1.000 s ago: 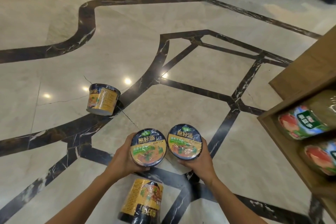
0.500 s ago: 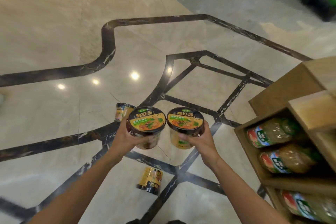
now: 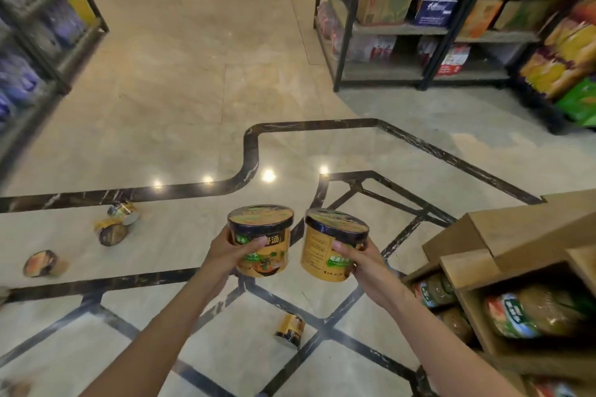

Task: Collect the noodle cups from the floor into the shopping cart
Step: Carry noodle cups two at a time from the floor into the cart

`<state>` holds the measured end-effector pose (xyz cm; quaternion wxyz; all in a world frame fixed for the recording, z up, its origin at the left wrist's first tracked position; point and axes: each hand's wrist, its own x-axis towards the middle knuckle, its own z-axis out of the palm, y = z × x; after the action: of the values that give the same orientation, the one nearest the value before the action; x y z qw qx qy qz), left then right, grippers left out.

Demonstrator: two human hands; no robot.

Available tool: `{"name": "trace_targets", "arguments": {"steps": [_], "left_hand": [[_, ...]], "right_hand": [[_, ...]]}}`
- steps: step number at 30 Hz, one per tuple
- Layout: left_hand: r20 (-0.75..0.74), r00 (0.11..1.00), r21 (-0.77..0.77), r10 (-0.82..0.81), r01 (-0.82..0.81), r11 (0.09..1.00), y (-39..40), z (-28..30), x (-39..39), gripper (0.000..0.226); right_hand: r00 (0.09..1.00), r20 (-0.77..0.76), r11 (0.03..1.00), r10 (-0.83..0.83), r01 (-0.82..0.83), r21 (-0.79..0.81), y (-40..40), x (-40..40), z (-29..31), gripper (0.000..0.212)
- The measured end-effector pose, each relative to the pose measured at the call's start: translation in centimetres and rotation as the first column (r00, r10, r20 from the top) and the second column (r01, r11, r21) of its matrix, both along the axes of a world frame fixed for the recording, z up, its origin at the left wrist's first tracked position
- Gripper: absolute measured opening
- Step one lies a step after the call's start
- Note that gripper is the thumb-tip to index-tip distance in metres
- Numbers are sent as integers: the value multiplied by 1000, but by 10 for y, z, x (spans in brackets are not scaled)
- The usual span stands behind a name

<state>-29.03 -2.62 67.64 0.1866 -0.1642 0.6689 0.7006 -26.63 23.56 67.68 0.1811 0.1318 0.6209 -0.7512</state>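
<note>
My left hand grips an upright orange noodle cup with a dark lid, held out in front of me. My right hand grips a second orange cup just to its right; the two cups stand side by side without touching. On the marble floor lie more cups: one on its side below my hands, a pair close together at the left, and another farther left. No shopping cart is in view.
A wooden display box with packaged goods stands close at my right. Dark metal shelves with boxes line the back right, more shelving the left. The open marble floor stretches ahead.
I have stood up: both hands rose with their cups, and the view lifted from the floor to the shop aisle. The cups now show their sides instead of their lids.
</note>
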Motion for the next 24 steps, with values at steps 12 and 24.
{"name": "trace_targets", "arguments": {"steps": [12,24], "left_hand": [[-32,992,109,122,-118,987,-39,44,56,65],[-81,981,102,174,-165,981,-63,55,76,98]], "right_hand": [[992,29,992,121,-120,-33,-26,31,48,100],[980,-32,979,194,-195,-52,-57,31,76,104]]}}
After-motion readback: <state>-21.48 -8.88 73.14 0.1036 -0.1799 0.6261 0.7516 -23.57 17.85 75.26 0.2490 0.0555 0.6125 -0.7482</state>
